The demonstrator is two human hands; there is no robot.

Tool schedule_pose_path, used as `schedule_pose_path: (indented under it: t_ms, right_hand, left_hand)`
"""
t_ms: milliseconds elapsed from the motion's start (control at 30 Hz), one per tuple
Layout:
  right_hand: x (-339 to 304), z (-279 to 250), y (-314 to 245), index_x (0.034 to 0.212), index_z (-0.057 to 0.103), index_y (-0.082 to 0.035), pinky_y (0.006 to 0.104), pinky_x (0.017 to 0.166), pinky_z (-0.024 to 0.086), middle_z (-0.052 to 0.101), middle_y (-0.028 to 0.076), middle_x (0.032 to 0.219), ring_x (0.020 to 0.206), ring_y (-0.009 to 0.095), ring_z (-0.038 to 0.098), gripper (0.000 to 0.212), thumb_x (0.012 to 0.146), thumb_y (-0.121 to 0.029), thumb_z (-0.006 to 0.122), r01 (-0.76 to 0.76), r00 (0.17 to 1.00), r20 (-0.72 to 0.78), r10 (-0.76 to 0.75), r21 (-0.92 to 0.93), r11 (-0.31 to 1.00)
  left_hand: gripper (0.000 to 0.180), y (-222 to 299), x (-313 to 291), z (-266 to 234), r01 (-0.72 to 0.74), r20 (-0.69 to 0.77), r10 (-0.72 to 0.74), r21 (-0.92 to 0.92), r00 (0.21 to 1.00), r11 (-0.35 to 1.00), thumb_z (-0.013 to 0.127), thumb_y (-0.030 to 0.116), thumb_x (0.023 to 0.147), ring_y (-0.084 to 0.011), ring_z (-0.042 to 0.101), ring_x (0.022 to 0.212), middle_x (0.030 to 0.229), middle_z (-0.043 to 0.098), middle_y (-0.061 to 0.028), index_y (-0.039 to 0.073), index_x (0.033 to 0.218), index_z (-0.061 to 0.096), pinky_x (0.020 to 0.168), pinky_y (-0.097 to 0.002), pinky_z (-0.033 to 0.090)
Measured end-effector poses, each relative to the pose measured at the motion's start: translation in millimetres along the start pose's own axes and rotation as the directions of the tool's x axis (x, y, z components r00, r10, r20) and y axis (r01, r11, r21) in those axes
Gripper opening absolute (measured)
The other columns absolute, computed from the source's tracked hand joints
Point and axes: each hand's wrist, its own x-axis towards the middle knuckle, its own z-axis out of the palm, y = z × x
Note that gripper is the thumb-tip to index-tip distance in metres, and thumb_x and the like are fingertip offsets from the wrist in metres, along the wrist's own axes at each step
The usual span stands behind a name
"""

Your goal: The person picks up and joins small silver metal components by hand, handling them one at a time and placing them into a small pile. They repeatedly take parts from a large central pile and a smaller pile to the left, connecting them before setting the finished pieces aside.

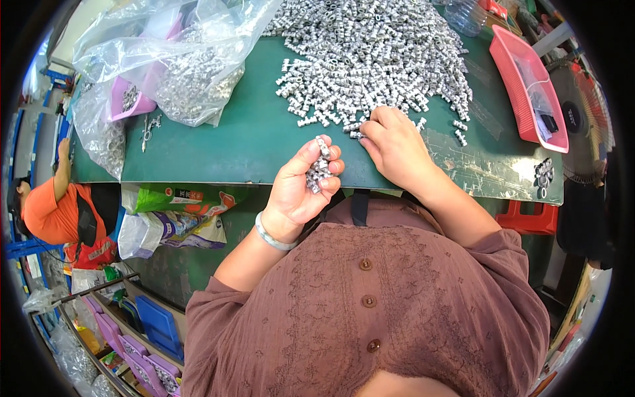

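Head camera, and it's the green counter (254, 149) that fills the scene, running out beneath the heap and past it on both sides. Up on it sits the heap of small silver metal fittings (377, 56), a great loose spread of them, ragged along its near edge! Left of the heap, a big clear plastic bag (205, 83) bulges with more metal parts; right of the heap, well apart, there's a pink plastic basket (512, 86), slightly tilted to the eye. Now the hands: the right hand (400, 149) is right there at the heap's near edge, fingers bunched and bent down onto the outermost fittings, though whether they pinch one, I cannot tell. Nearer the person than the heap, the left hand (301, 182) is turned palm up, fingers curled in around a clutch of fittings (319, 173), the topmost one poking up between thumb and forefinger. Farther left of the heap than most of the bag's load, a lilac cup (143, 106) with metal parts inside; to the heap's near right, a cluster of dark rings (544, 175) by the counter's corner. Smallest of all, a couple of stray fittings (460, 137) lie just off the heap's right-hand near edge.
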Motion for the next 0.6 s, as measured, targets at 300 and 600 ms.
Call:
schedule_pose_path:
  t_ms: [300,600]
  right_hand:
    - [-3,-1,2,0.075,0.055,-0.003,0.0374,0.070,0.041,0.049,0.010,0.082,0.080,0.029,0.049,0.009,0.069,-0.005,0.061,-0.036,0.999,-0.009,0.037,0.108,0.993]
    - [-7,-4,-6,0.082,0.053,-0.002,0.0227,0.061,0.042,0.055,0.005,0.075,0.068,0.012,0.053,0.008,0.078,-0.001,0.059,-0.291,0.943,0.165,0.289,0.831,0.475]
  left_hand:
    - [0.016,0,1,-5,0.020,0.000,-0.020,-0.069,1.000,0.997,0.048,0.017,0.089,-0.0148,0.047,0.075,0.086,0.049,-0.0065,0.004,0.097,0.051,0.052,-0.0219,0.043]
    - [0.018,-6,-1,12,-0.076,-0.119,0.117,0.301,0.986,0.951,0.052,0.018,0.085,-0.0198,0.059,0.082,0.095,0.059,-0.0094,0.006,0.099,0.053,0.059,-0.0282,0.049]
